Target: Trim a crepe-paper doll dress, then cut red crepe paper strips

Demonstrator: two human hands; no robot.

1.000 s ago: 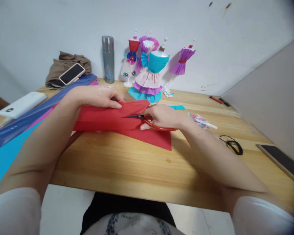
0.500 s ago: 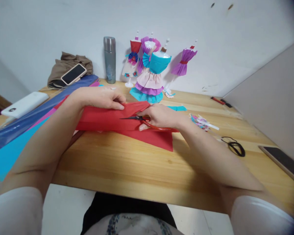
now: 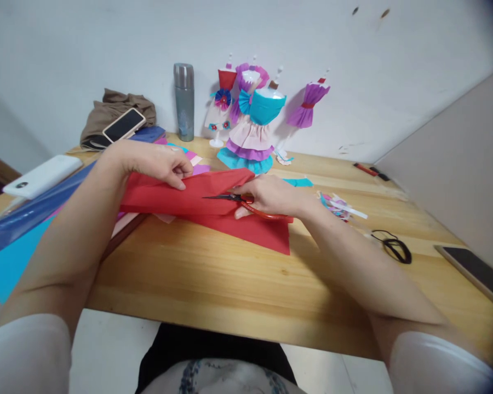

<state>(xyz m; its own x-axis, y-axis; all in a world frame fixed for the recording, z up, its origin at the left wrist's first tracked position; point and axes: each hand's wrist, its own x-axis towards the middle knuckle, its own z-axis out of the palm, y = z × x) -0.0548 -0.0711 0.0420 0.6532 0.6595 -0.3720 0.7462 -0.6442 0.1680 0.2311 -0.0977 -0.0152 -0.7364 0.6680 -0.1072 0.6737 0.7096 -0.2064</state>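
Note:
A folded sheet of red crepe paper (image 3: 168, 192) lies across the middle of the table, one loose flap slanting toward the front right. My left hand (image 3: 158, 164) pinches its upper edge between thumb and fingers. In my right hand (image 3: 267, 194) is a pair of scissors (image 3: 222, 197) with dark blades and red-orange handles. The blades point left over the red paper and look closed. My right fingers rest against the paper's right end, though whether they also grip it is hidden.
Several small mannequins in paper dresses (image 3: 267, 106) stand at the back beside a thermos (image 3: 184, 104). Left are brown cloth (image 3: 101, 117), a phone (image 3: 124, 125), a white device (image 3: 43, 176) and coloured paper (image 3: 14, 268). Right are paper scraps (image 3: 339, 207), a black band (image 3: 398, 249) and another phone (image 3: 476, 271).
My left hand has moved left along the red paper's upper edge, and the paper has shifted slightly left. Coloured paper behind it now shows. My right hand with the scissors is nearly still.

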